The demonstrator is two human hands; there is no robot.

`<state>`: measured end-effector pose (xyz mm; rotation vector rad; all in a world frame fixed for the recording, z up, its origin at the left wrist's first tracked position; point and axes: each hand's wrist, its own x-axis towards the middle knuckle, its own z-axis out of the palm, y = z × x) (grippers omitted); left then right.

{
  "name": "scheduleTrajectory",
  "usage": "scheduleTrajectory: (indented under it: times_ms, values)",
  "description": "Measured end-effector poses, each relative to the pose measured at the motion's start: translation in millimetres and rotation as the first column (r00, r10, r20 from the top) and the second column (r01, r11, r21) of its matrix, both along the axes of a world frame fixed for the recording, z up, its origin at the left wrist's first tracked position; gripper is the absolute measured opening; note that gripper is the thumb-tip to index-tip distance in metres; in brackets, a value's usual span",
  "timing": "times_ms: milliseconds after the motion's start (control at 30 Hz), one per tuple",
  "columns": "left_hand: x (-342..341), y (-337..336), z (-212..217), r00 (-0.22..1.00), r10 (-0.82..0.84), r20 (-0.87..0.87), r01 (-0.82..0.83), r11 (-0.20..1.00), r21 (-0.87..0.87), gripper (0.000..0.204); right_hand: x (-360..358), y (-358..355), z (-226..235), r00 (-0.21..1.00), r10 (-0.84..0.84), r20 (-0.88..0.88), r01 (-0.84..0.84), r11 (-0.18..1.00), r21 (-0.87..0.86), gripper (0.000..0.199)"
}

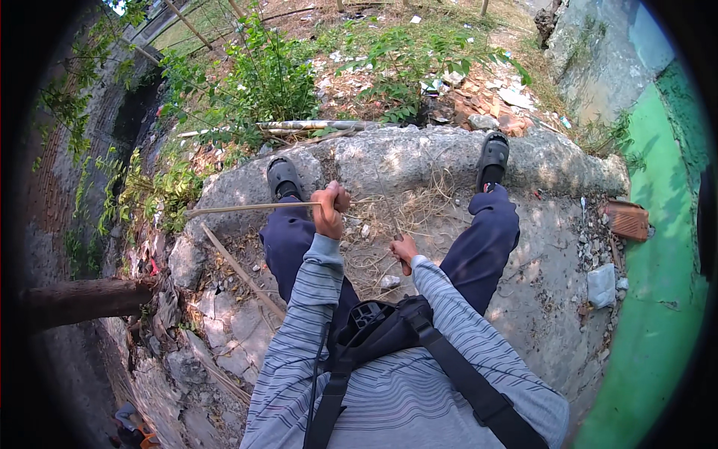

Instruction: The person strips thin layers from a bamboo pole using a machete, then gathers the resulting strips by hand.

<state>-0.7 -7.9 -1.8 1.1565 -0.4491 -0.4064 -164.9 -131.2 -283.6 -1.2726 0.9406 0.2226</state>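
My left hand [329, 209] is closed round a thin, pale strip of bamboo or wood [247, 207], which sticks out to the left across my left shin. A short end of it shows on the right side of the fist. Lower and to the right, my right hand [404, 251] grips what looks like a knife [390, 215]; its narrow, dull blade points away from me and blends into the ground. Curly pale shavings [419, 213] lie scattered between my feet, around and beyond both hands.
A rough concrete ledge [419, 161] runs under my shoes. Longer wooden strips [239, 266] lie at the left, near a thick brown post [90, 301]. A reddish brick [627, 220] and a pale block [601, 286] sit by the green wall [651, 322]. Part of another person [131, 426] shows lower left.
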Motion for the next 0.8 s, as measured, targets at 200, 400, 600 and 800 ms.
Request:
scheduleTrajectory:
  times_ms: [200,400,600,800]
  values:
    - [8,0,0,0.999,0.041,-0.015,-0.043,0.992,-0.123,0.045,2,12,7,0.996,0.011,0.087,0.000,0.992,-0.126,0.012]
    - [9,2,-7,0.996,0.085,0.039,-0.083,0.994,-0.066,0.046,13,17,21,0.964,0.014,0.266,-0.010,1.000,-0.017,0.011]
    - [5,4,-5,0.997,0.082,-0.011,-0.083,0.988,-0.129,0.045,-13,4,-4,0.998,-0.050,-0.033,0.049,0.999,-0.005,0.011]
    - [10,3,-2,0.995,0.099,-0.002,-0.099,0.993,-0.064,0.050,-10,8,-10,0.999,-0.049,0.023,0.051,0.997,-0.062,0.012]
